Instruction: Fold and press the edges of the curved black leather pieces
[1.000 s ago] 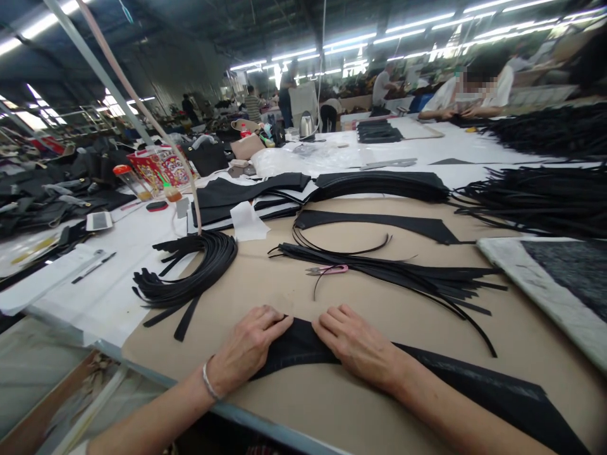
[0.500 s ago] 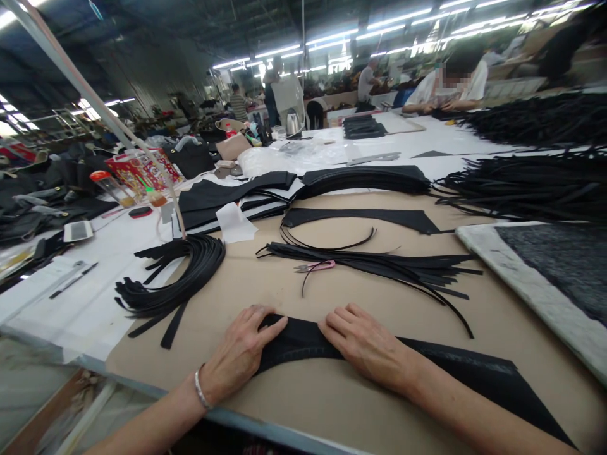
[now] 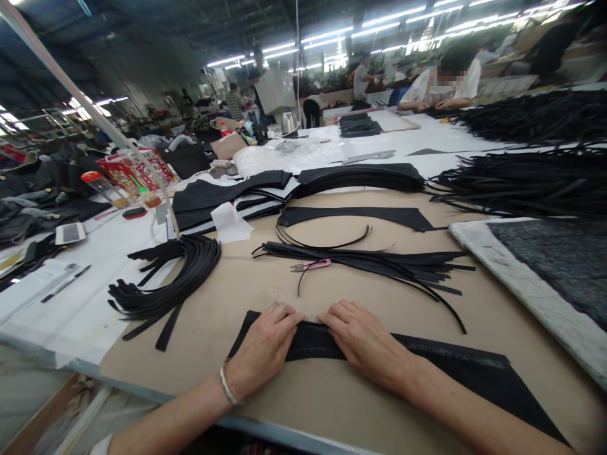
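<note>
A long, curved black panel (image 3: 310,341) of leather-like material lies along the front of the brown work surface. My left hand (image 3: 265,347) grips its upper edge, left of the middle, with thumb and fingers pressed together. Close beside it, my right hand (image 3: 358,335) pinches the same edge, its fingertips a short gap from the left ones. A fold or narrow strip runs along that edge between them. Beyond the hands lie pink-handled thread snips (image 3: 321,263) and a bundle of thin black strips (image 3: 379,259). Another curved black panel (image 3: 351,217) lies farther back.
A curled bundle of black strips (image 3: 199,272) lies on the left. Stacked black panels (image 3: 360,177) stand at the back. A board with dark grey covering (image 3: 545,259) is at the right, below heaps of black strips (image 3: 526,180). A slanting pole (image 3: 95,110) rises at left. A co-worker (image 3: 443,88) sits opposite.
My left hand has slid right along the panel's edge, closer to my right hand, uncovering the panel's left end. My right hand has stayed nearly in place. The view has shifted slightly.
</note>
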A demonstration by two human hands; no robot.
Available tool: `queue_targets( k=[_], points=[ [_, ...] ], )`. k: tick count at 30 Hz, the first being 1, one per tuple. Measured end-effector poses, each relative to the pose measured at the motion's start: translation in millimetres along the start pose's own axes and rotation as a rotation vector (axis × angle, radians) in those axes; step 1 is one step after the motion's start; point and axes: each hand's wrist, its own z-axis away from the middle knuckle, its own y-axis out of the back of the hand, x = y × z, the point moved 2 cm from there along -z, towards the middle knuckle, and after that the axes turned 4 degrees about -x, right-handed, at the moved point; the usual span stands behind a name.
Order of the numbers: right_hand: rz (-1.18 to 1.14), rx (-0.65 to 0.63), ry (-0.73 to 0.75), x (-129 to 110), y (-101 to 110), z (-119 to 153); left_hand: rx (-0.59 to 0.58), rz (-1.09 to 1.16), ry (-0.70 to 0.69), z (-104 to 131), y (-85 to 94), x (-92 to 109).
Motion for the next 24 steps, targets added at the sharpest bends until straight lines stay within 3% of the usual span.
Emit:
queue_targets(
  k=[5, 15, 24],
  points=[
    [-0.033, -0.021, -0.02, 3, -1, 1, 0.013, -0.017, -0.01, -11, -7.2, 1],
    [0.092, 0.028, 0.134, 5, -11, 8, 0.003, -0.262, -0.191, -6, -7.2, 2],
    [0.18, 0.027, 0.197, 11, -7, 18, -0.075, -0.309, -0.17, 3, -8.6, 3]
  ],
)
